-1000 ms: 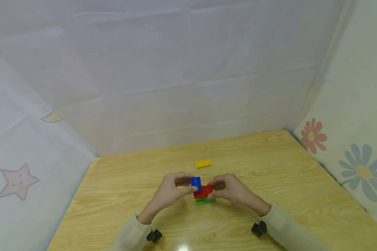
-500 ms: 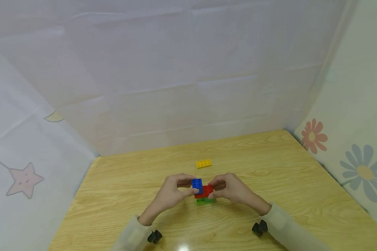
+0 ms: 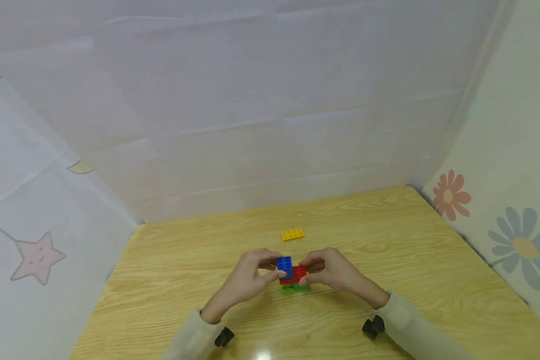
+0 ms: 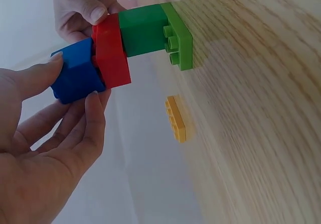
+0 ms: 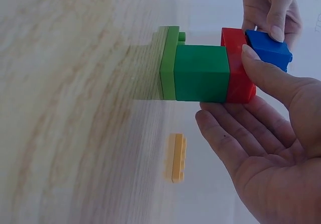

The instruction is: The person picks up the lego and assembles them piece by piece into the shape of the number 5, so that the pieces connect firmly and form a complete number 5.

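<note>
Head view, item by item. Left hand: thumb and fingers pinch the small blue plastic building brick, which sits on top of the stack, at its left end. Right hand: thumb pressed to the red plastic brick, remaining fingers loosely extended beside the stack; in the right wrist view the thumb tip touches the red brick where the blue one meets it. Stack, top down: blue brick, red brick, dark green cube brick, light green flat plate resting on the light wooden table near its front middle. Against the frames of half a second and a second ago, hands and stack show almost the same pose, shifted slightly right in the view; the blue brick stays seated on the red. Yellow flat studded plate: lying alone behind the stack, well apart, position unchanged.
</note>
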Motion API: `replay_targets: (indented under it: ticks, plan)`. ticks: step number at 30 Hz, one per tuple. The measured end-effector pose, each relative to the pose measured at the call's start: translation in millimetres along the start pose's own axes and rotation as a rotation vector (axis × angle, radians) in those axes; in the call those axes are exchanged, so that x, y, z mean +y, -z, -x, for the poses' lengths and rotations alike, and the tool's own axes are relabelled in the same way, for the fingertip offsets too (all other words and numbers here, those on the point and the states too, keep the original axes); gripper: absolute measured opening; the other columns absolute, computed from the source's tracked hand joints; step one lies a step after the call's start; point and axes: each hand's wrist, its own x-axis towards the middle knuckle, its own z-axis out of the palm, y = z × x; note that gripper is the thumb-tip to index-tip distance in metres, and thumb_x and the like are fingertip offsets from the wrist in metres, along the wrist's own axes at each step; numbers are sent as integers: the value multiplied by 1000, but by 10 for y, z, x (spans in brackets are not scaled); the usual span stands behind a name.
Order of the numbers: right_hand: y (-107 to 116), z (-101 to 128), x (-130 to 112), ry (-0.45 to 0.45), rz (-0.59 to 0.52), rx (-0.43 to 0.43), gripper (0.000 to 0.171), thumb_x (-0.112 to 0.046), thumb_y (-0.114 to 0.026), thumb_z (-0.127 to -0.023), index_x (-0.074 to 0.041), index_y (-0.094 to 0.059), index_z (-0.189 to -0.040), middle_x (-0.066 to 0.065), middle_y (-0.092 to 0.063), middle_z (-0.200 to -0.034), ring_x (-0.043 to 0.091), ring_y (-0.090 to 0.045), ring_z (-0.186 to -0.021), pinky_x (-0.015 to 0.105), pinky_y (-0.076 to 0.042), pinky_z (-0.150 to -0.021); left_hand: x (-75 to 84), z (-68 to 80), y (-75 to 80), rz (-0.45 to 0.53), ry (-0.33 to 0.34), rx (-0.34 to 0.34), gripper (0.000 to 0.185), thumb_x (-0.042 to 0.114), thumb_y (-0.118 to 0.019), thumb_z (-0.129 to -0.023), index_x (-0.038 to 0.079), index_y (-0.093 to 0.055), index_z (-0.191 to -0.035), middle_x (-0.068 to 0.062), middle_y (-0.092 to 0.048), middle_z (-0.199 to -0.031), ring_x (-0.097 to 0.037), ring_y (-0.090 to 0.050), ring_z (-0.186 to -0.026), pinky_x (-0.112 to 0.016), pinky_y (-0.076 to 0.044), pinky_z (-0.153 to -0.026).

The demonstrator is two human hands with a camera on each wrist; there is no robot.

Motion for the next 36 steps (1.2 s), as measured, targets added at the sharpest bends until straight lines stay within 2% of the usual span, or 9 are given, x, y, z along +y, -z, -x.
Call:
replay_targets:
  ticks: [9,13,27,36]
  plan:
    - [17,19,23,-10,-22,8,39,-32,-86,-89,-8,-76,-119,9,-78,-119,24,-77,-108,38,-63,-94,8,-16,-31,-27,-53,3,33,24,-73,-101,7,-72,-129,-7,-74,-113,-24,-77,-101,-42,-65,-91]
    - [11,23,14,-10,-30,7,39,-30,-86,-89,-7,-76,-119,10,-78,-118,24,-77,-108,37,-64,-93,1,-14,-30,-41,-53,0,33,24,-74,-100,7,-73,-129,-7,-75,-112,-24,-78,-101,-49,-64,-92]
    - [-22,-6,5,-6,-40,4,39,-30,-87,-88,-7,-76,-118,10,-79,-118,23,-77,-106,35,-64,-91,23,-18,38,-88,-44,-47,36,22,-73,-101,2,-72,-131,-8,-75,-111,-24,-77,-99,-43,-64,-91]
    - [-30,-31,1,-18,-80,-5,37,-26,-87,-87,-6,-76,-116,11,-79,-115,23,-78,-103,30,-65,-86,50,-14,32,-144,-61,-39,35,18,-75,-99,4,-73,-130,-6,-73,-107,-23,-76,-98,-43,-65,-89]
